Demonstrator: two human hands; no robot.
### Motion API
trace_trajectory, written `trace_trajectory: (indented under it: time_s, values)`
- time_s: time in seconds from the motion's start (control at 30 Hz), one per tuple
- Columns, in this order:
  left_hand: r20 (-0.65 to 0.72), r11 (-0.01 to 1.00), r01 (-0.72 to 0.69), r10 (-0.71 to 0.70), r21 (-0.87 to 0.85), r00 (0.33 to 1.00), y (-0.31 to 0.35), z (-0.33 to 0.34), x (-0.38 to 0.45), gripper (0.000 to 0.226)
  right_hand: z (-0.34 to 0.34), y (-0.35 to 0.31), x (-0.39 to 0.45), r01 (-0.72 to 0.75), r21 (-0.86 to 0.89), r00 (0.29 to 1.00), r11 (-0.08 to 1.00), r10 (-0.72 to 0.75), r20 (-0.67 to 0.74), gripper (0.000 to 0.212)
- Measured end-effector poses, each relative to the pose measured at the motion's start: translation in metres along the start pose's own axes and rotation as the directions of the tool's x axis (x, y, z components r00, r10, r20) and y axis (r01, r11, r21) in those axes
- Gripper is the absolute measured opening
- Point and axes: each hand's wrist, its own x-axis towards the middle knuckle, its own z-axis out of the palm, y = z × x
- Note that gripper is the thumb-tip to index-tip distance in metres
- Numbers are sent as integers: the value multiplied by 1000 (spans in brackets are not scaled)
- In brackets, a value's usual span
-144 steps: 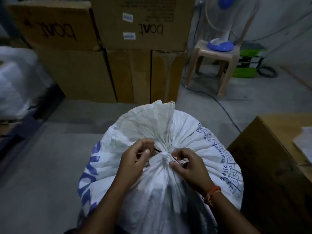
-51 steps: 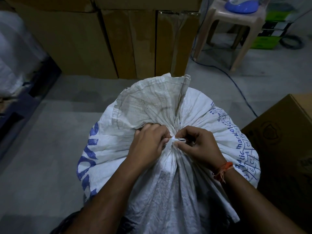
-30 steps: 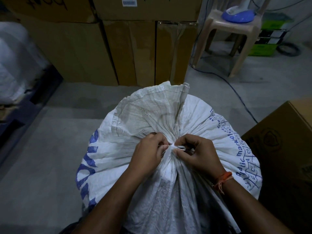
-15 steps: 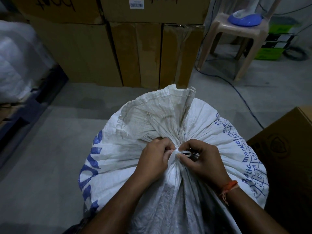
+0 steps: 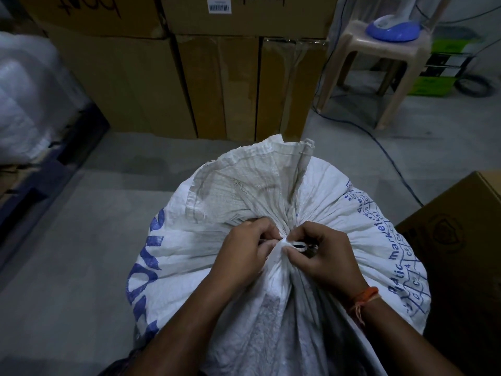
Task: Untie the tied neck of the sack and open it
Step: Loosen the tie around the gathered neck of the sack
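Your left hand [image 5: 245, 249] pinches the sack [image 5: 206, 240] neck steady while your right hand [image 5: 322, 253], at three o'clock, pinches the tie [image 5: 294, 244] to loosen it.

We see one white sack [image 5: 339, 213] with one knot [image 5: 288, 242] and two hands, a left hand [image 5: 244, 253] and a right hand [image 5: 325, 256]. We count four brown boxes [image 5: 225, 85] stacked behind, one more box [image 5: 461, 240] beside us, one stool [image 5: 379, 50].
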Motion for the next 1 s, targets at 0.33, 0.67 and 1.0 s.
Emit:
trace_trajectory:
  time_s: [0.33, 0.67, 1.0]
  values:
    - [17, 996, 36, -35, -82, 999, -6, -8, 2, 7, -2, -1, 0, -31, 26, 999, 999, 31, 17, 13]
    - [25, 997, 29, -27, -69, 999, -2, -4, 1, 9, -2, -2, -1, -34, 1, 999, 999, 34, 3, 14]
    - [11, 999, 15, -15, -28, 1000, 0, -1, 0, 10, 0, -1, -2, 21, -29, 1000, 999, -21, -5, 14]
